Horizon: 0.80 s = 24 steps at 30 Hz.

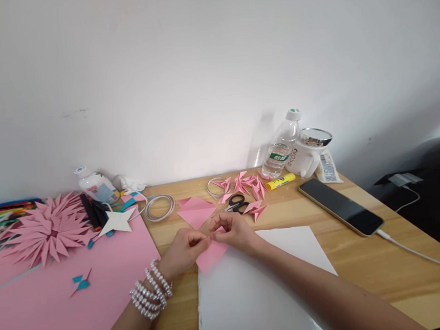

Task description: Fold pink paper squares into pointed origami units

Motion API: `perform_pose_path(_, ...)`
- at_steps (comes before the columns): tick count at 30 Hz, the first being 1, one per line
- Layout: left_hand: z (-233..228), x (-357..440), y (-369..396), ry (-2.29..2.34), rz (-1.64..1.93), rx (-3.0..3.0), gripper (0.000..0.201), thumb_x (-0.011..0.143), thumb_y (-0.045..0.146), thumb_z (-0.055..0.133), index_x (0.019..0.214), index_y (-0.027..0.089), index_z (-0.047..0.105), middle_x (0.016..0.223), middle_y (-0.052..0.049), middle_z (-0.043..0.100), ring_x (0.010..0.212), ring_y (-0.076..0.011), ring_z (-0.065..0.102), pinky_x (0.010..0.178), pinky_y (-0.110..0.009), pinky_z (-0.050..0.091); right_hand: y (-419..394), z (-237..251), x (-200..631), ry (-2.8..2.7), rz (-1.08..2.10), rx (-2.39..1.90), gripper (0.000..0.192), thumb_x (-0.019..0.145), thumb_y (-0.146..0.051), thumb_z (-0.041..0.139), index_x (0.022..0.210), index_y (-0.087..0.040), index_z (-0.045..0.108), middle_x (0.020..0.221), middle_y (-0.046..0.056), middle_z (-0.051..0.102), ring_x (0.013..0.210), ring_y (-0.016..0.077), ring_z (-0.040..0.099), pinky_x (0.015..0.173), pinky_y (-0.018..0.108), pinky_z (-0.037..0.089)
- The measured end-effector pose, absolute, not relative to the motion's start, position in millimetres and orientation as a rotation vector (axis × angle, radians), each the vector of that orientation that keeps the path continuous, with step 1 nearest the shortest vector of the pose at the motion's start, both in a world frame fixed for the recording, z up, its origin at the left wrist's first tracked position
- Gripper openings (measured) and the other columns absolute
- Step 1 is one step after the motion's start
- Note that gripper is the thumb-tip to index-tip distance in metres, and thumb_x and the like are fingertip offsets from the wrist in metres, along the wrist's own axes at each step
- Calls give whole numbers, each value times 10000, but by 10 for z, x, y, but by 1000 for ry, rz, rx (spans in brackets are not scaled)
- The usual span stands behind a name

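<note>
Between my hands is a pink square of paper point(212, 259), held over the top left corner of a white board point(262, 295). My left hand point(186, 247), with pearl bracelets on its wrist, pinches the paper's upper left edge. Thumb and fingers of my right hand point(233, 230) close on the same edge, close beside the left fingertips. Just beyond them more pink paper point(196, 213) lies on the table. Black-handled scissors point(237, 203) rest behind my right hand, their blades partly hidden, near several folded pink paper pieces point(244, 183).
Left, a pink sheet point(112, 297) carries a spiky pink paper flower point(50, 231) and a white paper star point(117, 221). A coiled cable point(159, 208) lies behind. At right are a water bottle point(282, 146), white mug point(304, 155), yellow glue stick point(281, 181) and a phone point(341, 205) with its cable.
</note>
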<state>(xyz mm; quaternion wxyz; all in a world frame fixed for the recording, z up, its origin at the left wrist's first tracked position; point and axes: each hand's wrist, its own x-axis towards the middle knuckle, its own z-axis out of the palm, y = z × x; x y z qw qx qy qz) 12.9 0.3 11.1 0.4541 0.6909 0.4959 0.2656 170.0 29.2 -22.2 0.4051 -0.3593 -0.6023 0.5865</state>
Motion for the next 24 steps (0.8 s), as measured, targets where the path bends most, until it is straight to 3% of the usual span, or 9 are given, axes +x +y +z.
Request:
perform_pose_path(7, 136, 133, 22, 1324, 646, 1618, 412, 693, 308, 504, 426, 189, 214, 487, 47, 177, 463, -83, 169, 453, -262, 113, 324, -253, 1697, -1383, 1600, -904, 123, 600, -133, 505, 711, -174, 540, 618, -30, 597, 508, 82, 491, 483, 190, 326)
perform_pose_path(12, 124, 122, 40, 1326, 644, 1593, 406, 689, 302, 508, 425, 188, 221, 488, 46, 180, 462, -81, 169, 455, -264, 109, 349, -304, 1694, -1395, 1570, -901, 173, 609, -94, 438, 746, -192, 481, 488, -83, 521, 385, 55, 366, 407, 167, 216)
perform_pose_path(17, 85, 102, 50, 1310, 678, 1566, 410, 687, 272, 515, 422, 186, 215, 492, 49, 171, 469, -77, 161, 460, -262, 109, 348, -311, 1673, -1420, 1553, -808, 189, 636, -92, 405, 782, -206, 440, 606, -39, 625, 533, 105, 534, 488, 190, 325)
perform_pose_path(24, 138, 63, 46, 1326, 710, 1524, 362, 687, 298, 515, 406, 165, 329, 474, 53, 236, 465, -74, 215, 437, -232, 147, 341, -210, 1688, -1202, 1592, -946, 96, 738, -247, 439, 783, -176, 484, 717, 22, 640, 552, 110, 546, 509, 220, 394)
